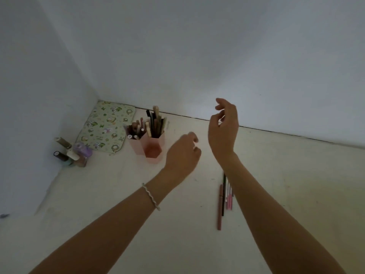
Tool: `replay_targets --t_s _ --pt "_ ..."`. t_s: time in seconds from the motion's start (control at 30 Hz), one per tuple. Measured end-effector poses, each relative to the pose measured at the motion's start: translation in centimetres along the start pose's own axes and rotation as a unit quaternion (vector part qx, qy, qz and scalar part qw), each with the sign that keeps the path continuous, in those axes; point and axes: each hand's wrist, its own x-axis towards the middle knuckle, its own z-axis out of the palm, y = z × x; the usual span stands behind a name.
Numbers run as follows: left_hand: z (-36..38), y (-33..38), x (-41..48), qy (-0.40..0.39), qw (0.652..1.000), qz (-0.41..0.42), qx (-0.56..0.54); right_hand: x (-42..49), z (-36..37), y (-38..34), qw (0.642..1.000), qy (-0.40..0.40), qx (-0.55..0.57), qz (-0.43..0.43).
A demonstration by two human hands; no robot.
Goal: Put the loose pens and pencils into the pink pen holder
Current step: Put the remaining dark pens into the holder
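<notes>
Both hands were up and empty, afaict. Left hand [182, 153] hovered just right of the pink pen holder [151, 144], fingers loosely curled, nothing in them. Right hand [224, 127] was raised higher, near the wall, fingers half-open and relaxed, thumb apart from the rest, no pen visible in it.

Loose pens [225, 196] lay on the desk [118, 204] in a small parallel bunch, partly under the right forearm, well apart from the holder.

Risks, imo:
- Holder was already packed w/ pens in both compartments. Pushing more in could jam, or pop one out.
- Holder is light plastic by the look of it; a sideways shove w/ the left hand so close could tip it toward the floral pouch [106, 125] or the small bottles [73, 153].
- Grabbing the whole bunch at once could roll a thin one away.

Hard to tell:
- Exact pen count; forearm covered the right side of the bunch, maybe 4-5.
- Palm side of the right hand faced away, so a small item there can't be ruled out.
- Light was dim, bottle labels unreadable.
- Desk's near edge was out of frame.
</notes>
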Motion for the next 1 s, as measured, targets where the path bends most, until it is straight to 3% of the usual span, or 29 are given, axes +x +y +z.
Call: replay_targets --t_s 0.1,0.2,0.37,0.53,0.63,0.8,1.0 --pt "5.6 1.5 -1.3 -0.169 0.981 -0.081 0.046 0.4 -3.1 1.9 0.998 0.012 -0.013 0.053" --pt "9.6 2.9 -2.3 -0.196 0.976 -0.070 0.068 -0.3 -5.8 3.8 0.997 0.010 -0.039 0.073" --pt "12.7 3.9 -2.4 -0.166 0.979 -0.023 0.114 -2.3 -8.6 6.4 0.991 0.000 -0.081 0.109" --pt "13.3 4.0 -1.8 -0.145 0.982 -0.026 0.117 -3.4 -10.1 8.2 0.980 -0.037 -0.119 0.155" --pt "12.1 3.7 -0.6 -0.143 0.986 -0.045 0.072 -4.0 -10.4 9.7 0.951 -0.111 -0.175 0.229" --pt "7.0 3.0 2.4 -0.047 0.996 -0.067 -0.048 -6.0 -9.8 11.4 0.873 -0.248 -0.276 0.317" --pt "1.0 2.2 4.1 0.053 0.984 -0.062 -0.159 -7.3 -7.9 11.6 0.875 -0.249 -0.296 0.293"
